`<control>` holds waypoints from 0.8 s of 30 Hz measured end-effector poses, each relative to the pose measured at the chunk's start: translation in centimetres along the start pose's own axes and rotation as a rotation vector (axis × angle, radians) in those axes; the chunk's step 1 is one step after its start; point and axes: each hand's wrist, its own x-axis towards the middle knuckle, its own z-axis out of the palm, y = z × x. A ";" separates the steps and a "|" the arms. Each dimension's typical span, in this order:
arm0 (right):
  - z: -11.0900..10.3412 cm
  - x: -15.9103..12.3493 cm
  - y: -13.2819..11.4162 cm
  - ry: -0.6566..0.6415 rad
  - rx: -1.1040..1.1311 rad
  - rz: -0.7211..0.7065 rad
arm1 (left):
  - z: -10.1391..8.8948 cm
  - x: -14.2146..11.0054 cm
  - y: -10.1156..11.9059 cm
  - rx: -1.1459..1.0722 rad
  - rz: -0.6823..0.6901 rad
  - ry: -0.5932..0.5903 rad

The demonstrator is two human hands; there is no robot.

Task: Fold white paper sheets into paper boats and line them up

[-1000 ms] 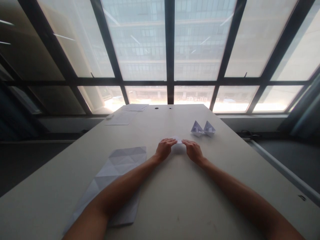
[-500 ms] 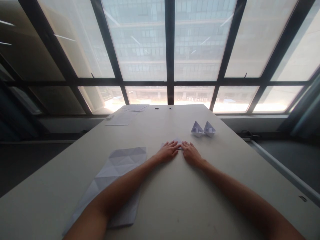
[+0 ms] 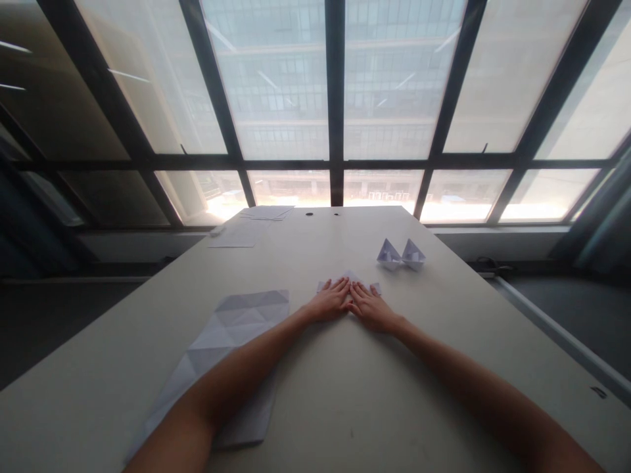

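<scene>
A small folded sheet of white paper (image 3: 350, 275) lies flat on the table, with a pointed top and its side corners showing past my fingers. My left hand (image 3: 331, 300) presses on its left part, fingers stretched out flat. On the right part rests my right hand (image 3: 371, 308), also flat with fingers extended. The two hands meet near the middle, fingertips close together, and cover most of the paper. Beyond my right hand stand two folded paper boats (image 3: 388, 255), side by side and touching or nearly so.
A large creased sheet of paper (image 3: 241, 328) lies under my left forearm. Flat white sheets (image 3: 236, 233) are at the far left of the white table (image 3: 315, 407). Tall windows (image 3: 280, 85) stand behind it, and a curtain (image 3: 604, 223) hangs at the right.
My right hand has slid slightly inward and nearer to me, now meeting my left hand. The folded paper's right corner has come into sight. My left hand stays almost in place.
</scene>
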 end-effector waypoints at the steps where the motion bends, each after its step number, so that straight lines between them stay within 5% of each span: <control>1: 0.0 0.0 -0.2 -0.001 -0.005 0.021 | 0.0 0.0 0.0 0.006 0.003 0.003; 13: 0.1 0.2 -0.2 -0.011 0.003 0.082 | 0.4 0.2 0.1 -0.048 -0.027 0.074; 20: 0.0 -0.3 -1.1 0.023 -0.110 0.467 | 0.3 0.3 0.2 -0.053 -0.053 0.063; 24: -0.2 -0.4 -1.4 0.007 -0.122 0.529 | 0.4 0.4 0.2 -0.045 -0.056 0.070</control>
